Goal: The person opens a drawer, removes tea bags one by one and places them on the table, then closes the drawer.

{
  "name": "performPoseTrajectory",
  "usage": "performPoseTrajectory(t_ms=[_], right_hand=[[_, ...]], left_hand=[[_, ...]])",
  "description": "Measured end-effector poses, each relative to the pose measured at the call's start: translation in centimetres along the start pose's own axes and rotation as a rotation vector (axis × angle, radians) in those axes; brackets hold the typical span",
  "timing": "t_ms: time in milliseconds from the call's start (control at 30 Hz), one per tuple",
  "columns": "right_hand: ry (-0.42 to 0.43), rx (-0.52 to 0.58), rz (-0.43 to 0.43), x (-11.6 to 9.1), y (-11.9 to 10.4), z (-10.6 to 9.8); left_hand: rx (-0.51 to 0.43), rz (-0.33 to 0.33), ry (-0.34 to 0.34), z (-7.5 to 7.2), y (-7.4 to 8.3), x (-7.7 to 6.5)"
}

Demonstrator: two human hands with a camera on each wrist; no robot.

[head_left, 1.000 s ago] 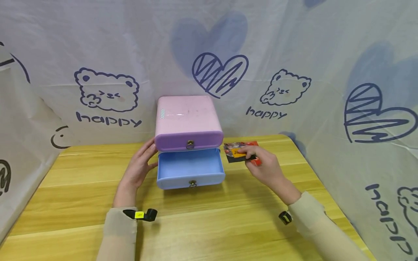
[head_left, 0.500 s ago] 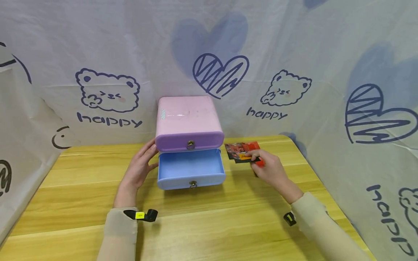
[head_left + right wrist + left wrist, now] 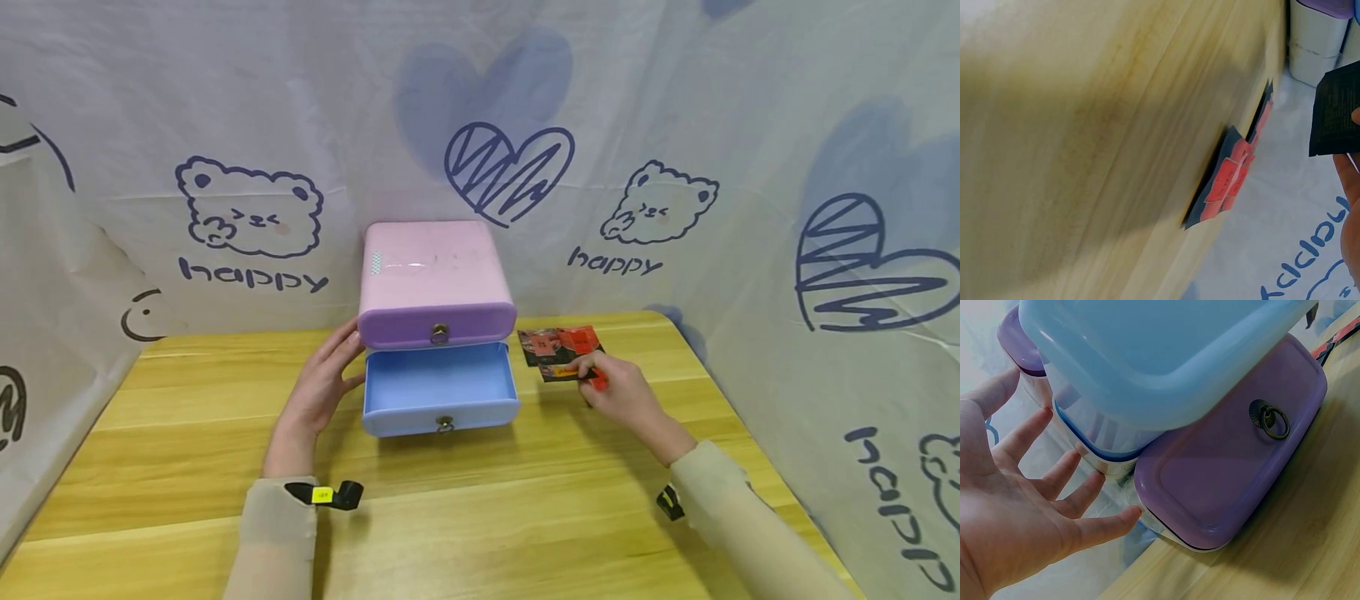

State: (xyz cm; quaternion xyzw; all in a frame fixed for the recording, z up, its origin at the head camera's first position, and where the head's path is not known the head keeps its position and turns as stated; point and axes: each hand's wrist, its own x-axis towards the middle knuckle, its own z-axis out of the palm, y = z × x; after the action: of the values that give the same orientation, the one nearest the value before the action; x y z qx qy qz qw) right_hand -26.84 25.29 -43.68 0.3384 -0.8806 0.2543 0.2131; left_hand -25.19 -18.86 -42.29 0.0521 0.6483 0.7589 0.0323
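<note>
A small drawer unit (image 3: 435, 271) with a pink top stands at the back of the table. Its blue drawer (image 3: 405, 421) is pulled out and its inside shows bare. The left hand (image 3: 318, 379) rests along the unit's left side; in the left wrist view its fingers are spread, fingertips at the casing. To the right of the unit, the right hand (image 3: 622, 400) pinches a small flat packet (image 3: 555, 373) with a yellow patch; its black back faces the right wrist view. Beyond that hand, red and black packets (image 3: 581, 338) lie on the table, partly overlapped by the held one.
In the left wrist view a purple lower drawer (image 3: 1210, 481) with a ring pull (image 3: 1272, 422) sits closed below the blue one. A printed white cloth (image 3: 517, 92) hangs right behind the unit and along both sides of the wooden table (image 3: 450, 525).
The right hand has drawn the packet a little to the right and nearer the person, uncovering more of the packets on the table. The left hand and the drawers stay in place.
</note>
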Motion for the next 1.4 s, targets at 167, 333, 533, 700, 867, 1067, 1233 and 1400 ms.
performPoseTrajectory(t_ms=[167,333,533,700,867,1067,1233,1400], right_hand=[[-0.075,-0.013,0.035,-0.1,0.5,0.4],[-0.152,-0.05,0.057,-0.1,0.8,0.8],[-0.219,-0.104,0.051,0.1,0.8,1.3],[-0.262,-0.12,0.06,0.0,1.0,1.8],[-0.294,-0.123,0.079,0.0,1.3,2.3],[-0.316,-0.139,0.096,-0.1,1.5,2.6],[-0.358,-0.168,0.061,0.0,1.6,2.7],[-0.418,-0.204,-0.035,0.1,1.8,2.7]], left_hand=[[-0.007,0.001,-0.004,0.0,0.0,0.0],[-0.009,0.008,-0.005,-0.1,0.0,0.0],[-0.007,0.007,-0.002,-0.2,0.0,0.1],[-0.007,-0.001,0.0,-0.1,-0.1,0.1],[-0.004,-0.001,0.001,-0.1,-0.1,0.0],[-0.007,0.002,-0.003,0.0,0.0,0.0],[-0.004,0.0,0.001,0.0,0.0,0.0],[0.003,-0.006,0.009,0.0,0.0,-0.1]])
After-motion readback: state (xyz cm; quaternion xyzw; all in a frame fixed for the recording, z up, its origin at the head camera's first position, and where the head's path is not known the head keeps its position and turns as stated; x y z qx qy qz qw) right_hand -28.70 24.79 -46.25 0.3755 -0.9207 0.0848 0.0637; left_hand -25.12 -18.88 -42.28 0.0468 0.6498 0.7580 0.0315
